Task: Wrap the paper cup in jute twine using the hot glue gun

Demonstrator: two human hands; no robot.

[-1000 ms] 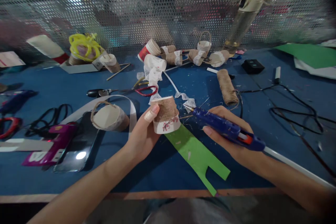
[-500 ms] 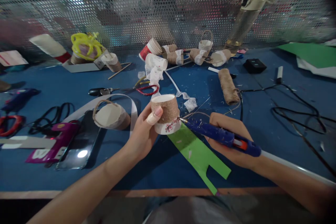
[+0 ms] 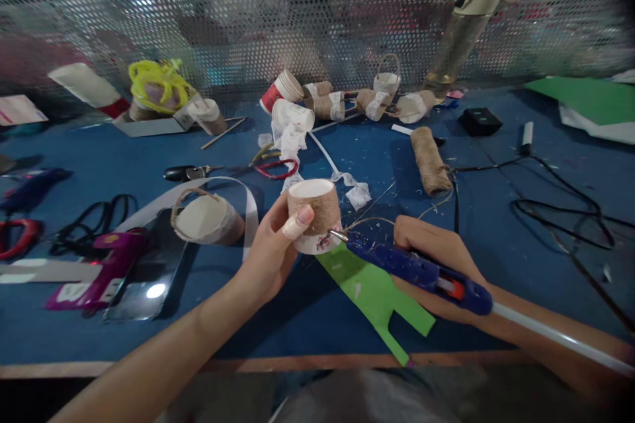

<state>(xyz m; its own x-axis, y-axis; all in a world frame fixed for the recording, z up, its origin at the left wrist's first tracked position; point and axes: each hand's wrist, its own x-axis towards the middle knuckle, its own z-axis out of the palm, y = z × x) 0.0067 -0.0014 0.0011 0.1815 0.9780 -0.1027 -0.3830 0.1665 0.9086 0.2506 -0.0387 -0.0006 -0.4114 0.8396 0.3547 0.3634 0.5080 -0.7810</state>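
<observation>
My left hand (image 3: pixel 278 248) grips a small paper cup (image 3: pixel 313 206), its thumb across the side. Brown twine is wound round most of the cup, and a white band with a dark pink print shows at the lower end. In my right hand (image 3: pixel 436 258) is a blue glue gun (image 3: pixel 397 259), a clear glue stick jutting from its back. The metal nozzle meets or nearly meets the cup where twine and white band join. A loose strand of twine (image 3: pixel 372 219) runs from near the cup past my right hand towards the twine spool (image 3: pixel 429 160). Beneath lies a green cut-out (image 3: pixel 367 294).
Left of my hands are a handled cup (image 3: pixel 206 218), a phone (image 3: pixel 149 277) and a purple glue gun (image 3: pixel 102 271). Red-handled scissors (image 3: pixel 278 168) and lace scraps (image 3: pixel 357 195) lie beyond. Several wrapped cups and a bottle (image 3: pixel 459 39) stand by the mesh screen (image 3: pixel 317 13).
The glue gun's nozzle has shifted left along the cup's lower part, from its right edge towards the front. The cup has turned or tilted slightly in my left hand.
</observation>
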